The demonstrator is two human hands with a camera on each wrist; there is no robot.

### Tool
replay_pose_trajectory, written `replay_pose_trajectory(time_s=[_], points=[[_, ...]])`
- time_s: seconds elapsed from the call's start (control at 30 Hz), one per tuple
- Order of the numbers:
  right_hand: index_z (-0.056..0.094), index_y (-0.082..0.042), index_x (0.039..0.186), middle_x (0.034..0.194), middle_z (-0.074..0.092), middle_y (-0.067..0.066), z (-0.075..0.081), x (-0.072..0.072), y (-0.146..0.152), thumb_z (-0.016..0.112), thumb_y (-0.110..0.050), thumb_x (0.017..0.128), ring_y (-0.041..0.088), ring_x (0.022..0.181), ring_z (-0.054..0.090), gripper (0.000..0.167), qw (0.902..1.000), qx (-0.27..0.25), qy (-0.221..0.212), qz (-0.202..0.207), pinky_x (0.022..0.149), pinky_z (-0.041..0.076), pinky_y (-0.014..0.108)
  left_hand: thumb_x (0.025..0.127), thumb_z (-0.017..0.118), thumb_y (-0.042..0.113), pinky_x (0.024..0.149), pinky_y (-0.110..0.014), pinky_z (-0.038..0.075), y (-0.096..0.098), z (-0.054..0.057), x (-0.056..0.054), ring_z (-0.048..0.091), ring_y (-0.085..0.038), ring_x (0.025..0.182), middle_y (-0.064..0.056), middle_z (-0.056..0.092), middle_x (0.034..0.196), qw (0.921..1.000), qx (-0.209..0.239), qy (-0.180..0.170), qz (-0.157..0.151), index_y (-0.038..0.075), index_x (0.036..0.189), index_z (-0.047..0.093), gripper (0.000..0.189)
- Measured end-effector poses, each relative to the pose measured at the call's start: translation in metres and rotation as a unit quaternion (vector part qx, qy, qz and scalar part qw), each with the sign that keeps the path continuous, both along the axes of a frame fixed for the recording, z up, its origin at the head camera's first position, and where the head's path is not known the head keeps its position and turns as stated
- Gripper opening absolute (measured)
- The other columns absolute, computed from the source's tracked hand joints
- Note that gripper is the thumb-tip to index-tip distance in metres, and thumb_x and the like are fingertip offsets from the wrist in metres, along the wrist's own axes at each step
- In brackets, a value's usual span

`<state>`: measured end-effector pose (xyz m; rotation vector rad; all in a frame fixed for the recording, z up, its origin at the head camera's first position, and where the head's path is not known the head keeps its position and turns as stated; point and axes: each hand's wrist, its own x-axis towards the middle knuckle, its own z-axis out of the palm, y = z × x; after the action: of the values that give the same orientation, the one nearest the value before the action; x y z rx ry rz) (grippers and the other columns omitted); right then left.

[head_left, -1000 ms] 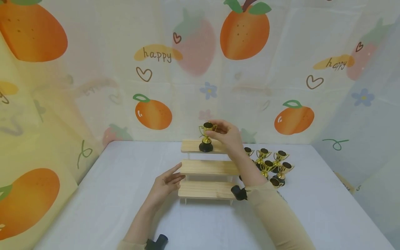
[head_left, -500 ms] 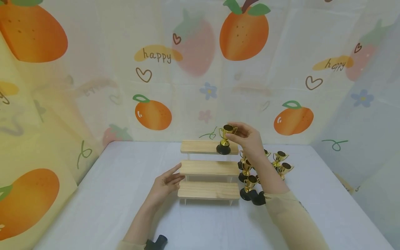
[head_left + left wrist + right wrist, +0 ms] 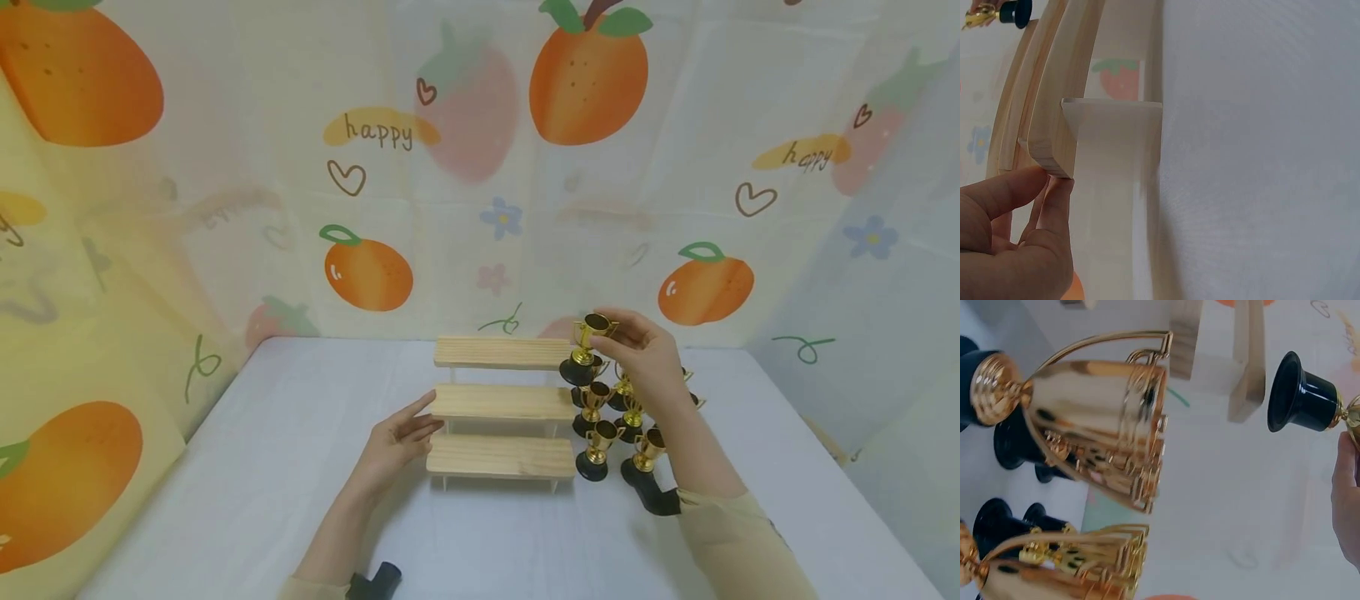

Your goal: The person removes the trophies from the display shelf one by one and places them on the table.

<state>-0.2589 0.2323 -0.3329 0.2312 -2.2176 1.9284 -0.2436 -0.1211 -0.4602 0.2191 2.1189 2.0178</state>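
My right hand (image 3: 648,358) pinches a small gold trophy cup (image 3: 583,357) by its bowl and handle. The cup is upright, its black base overlapping the right end of the stand's top step in the head view. That base also shows in the right wrist view, with the trophy's black foot (image 3: 1304,394) beside the fingers. On the other side, my left hand (image 3: 397,442) holds the left end of a three-step wooden display stand (image 3: 502,402). The left wrist view has its fingertips and thumb at the end of the lowest board (image 3: 1057,140).
More gold trophies (image 3: 597,442) stand close together to the right of the stand, partly hidden by my right forearm. A white cloth (image 3: 315,392) covers the table. Behind it hangs a curtain (image 3: 262,167) printed with fruit.
My right hand has carried the trophy to the right, from over the middle of the top step to beyond its right end, above the other trophies. The left hand stays put.
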Motion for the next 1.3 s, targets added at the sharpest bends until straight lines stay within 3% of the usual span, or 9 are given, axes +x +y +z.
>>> replay_pose_trajectory(time_s=[0.23,0.37,0.6,0.83,0.97,1.3], points=[[0.062,-0.014,0.131,0.096,0.066,-0.015,-0.007,0.012,0.019,0.074,-0.019,0.088,0.001,0.082,0.06,0.044,0.9998,-0.003,0.014,-0.012,0.076,0.053,0.013,0.09,0.057,-0.006,0.094,-0.015,0.053,0.0,0.001,0.001,0.052,-0.035,0.137,-0.022,0.052,0.143,1.0,-0.003,0.005,-0.002,0.029,0.15,0.043,0.07],[0.061,-0.01,0.132,0.097,0.066,-0.015,-0.011,0.019,0.031,0.074,-0.019,0.088,0.001,0.081,0.06,0.047,0.9995,0.005,0.013,-0.027,0.079,0.054,0.011,0.09,0.057,-0.007,0.094,-0.015,0.053,-0.001,-0.001,-0.001,0.052,-0.035,0.136,-0.022,0.052,0.143,1.0,-0.002,0.002,-0.003,0.029,0.149,0.043,0.071],[0.064,-0.013,0.129,0.1,0.068,-0.017,-0.018,0.031,0.054,0.074,-0.013,0.088,0.0,0.081,0.058,0.042,0.9991,-0.027,0.006,-0.032,0.074,0.053,0.01,0.09,0.057,-0.007,0.094,-0.016,0.054,-0.001,-0.001,-0.001,0.052,-0.035,0.136,-0.022,0.053,0.143,1.0,0.0,0.001,-0.002,0.028,0.149,0.043,0.07],[0.064,-0.017,0.129,0.101,0.065,-0.022,-0.029,0.041,0.079,0.073,-0.017,0.089,-0.002,0.083,0.057,0.041,0.9952,0.044,0.002,-0.087,0.072,0.049,0.008,0.09,0.056,-0.008,0.093,-0.015,0.054,-0.001,0.0,0.0,0.053,-0.034,0.136,-0.022,0.054,0.142,1.0,0.001,-0.001,0.004,0.028,0.149,0.044,0.07],[0.063,-0.019,0.13,0.103,0.064,-0.022,-0.036,0.046,0.094,0.072,-0.018,0.09,-0.002,0.086,0.056,0.042,0.9933,0.051,-0.009,-0.103,0.075,0.048,0.004,0.09,0.056,-0.008,0.094,-0.015,0.054,-0.001,0.0,0.001,0.053,-0.035,0.136,-0.022,0.053,0.142,1.0,-0.001,-0.001,0.002,0.028,0.149,0.044,0.07],[0.062,-0.02,0.131,0.102,0.065,-0.025,-0.051,0.059,0.12,0.071,-0.019,0.09,-0.007,0.093,0.058,0.041,0.9925,0.008,-0.038,-0.116,0.078,0.045,0.0,0.091,0.056,-0.006,0.098,-0.017,0.053,-0.001,0.001,0.001,0.052,-0.035,0.136,-0.023,0.052,0.142,1.0,-0.006,0.003,-0.004,0.028,0.149,0.043,0.068]])
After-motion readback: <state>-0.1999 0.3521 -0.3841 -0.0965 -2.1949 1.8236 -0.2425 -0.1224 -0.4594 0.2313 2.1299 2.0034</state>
